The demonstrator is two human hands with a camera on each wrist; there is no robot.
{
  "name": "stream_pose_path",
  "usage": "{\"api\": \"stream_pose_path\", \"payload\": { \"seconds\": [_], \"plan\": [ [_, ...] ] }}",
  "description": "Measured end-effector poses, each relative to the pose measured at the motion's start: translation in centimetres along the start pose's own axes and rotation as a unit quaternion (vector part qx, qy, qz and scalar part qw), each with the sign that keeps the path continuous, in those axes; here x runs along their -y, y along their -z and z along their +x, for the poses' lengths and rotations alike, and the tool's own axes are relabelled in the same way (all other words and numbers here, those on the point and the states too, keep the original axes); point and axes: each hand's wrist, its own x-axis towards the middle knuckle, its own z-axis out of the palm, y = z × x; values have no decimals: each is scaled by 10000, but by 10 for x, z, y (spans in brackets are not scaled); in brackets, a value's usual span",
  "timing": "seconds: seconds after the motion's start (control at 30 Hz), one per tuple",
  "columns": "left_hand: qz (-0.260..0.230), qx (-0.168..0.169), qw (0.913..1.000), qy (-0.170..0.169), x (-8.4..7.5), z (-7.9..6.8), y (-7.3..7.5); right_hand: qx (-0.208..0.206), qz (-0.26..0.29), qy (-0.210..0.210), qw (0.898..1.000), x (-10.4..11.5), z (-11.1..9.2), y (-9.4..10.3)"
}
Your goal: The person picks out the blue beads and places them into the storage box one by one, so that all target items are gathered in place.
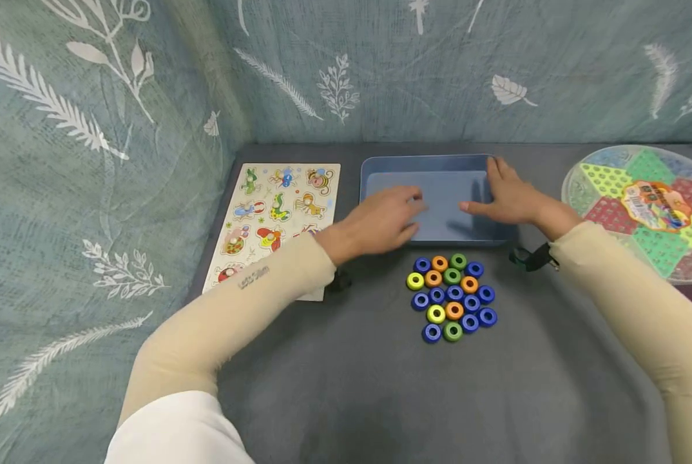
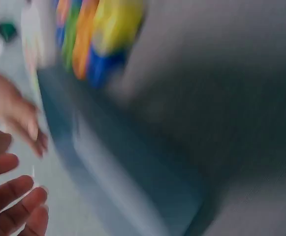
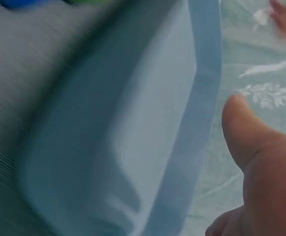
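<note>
A shallow blue tray [image 1: 439,183] lies at the back of the dark table. My left hand [image 1: 381,220] hovers over the tray's left part, fingers loosely bent and gripping nothing; the left wrist view shows its fingers [image 2: 19,199] spread apart. At the tray's right end is my right hand [image 1: 511,196], fingers extended at the far right rim and thumb out over the tray; whether it touches the rim I cannot tell. In the right wrist view its thumb [image 3: 243,125] is straight. Blue, orange, green and yellow rings [image 1: 448,296] lie grouped in front of the tray.
Left of the tray lies a picture board [image 1: 290,225] with cartoon animals, partly under my left forearm. A round, colourful patterned game board [image 1: 659,193] lies to the right, beyond my right forearm. A patterned cloth [image 1: 381,77] hangs behind the table.
</note>
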Motion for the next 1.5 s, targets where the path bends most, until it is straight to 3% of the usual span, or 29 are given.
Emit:
{"api": "stream_pose_path", "payload": {
  "seconds": [0.07, 0.17, 0.3, 0.5, 0.77, 0.97, 1.1, 1.23, 1.37, 1.5],
  "plan": [
    [-214, 139, 9987, -449, -15, -17, -14, -69, 245, 99, 9996, -8, -10, -10],
    [-354, 343, 9971, -574, -28, -30, -34, -293, 496, 245, 9980, -18, -20, -24],
    [-234, 622, 9966, -495, -33, -27, -50, -327, 654, 379, 9966, -28, -26, -37],
    [284, 973, 9932, -579, -35, -17, -54, -406, 1002, 473, 9930, -34, -26, -46],
    [-91, 772, 9958, -481, -26, -20, -65, -744, 1403, 474, 9862, -34, -22, -53],
    [-627, 368, 9968, -324, -19, -25, -69, -822, 1540, 415, 9838, -33, -22, -57],
    [-1378, -63, 9904, 57, -12, -24, -53, -941, 1699, 409, 9801, -34, -25, -58],
    [-1838, -496, 9773, 933, 8, -11, -34, -1083, 1775, 409, 9773, -35, -25, -60],
    [-1488, -603, 9677, 1941, 37, 9, -24, -1210, 1801, 415, 9753, -36, -24, -62],
    [-948, -413, 9638, 2457, 59, 26, -21, -1227, 1805, 399, 9751, -36, -23, -64]
  ]
}}
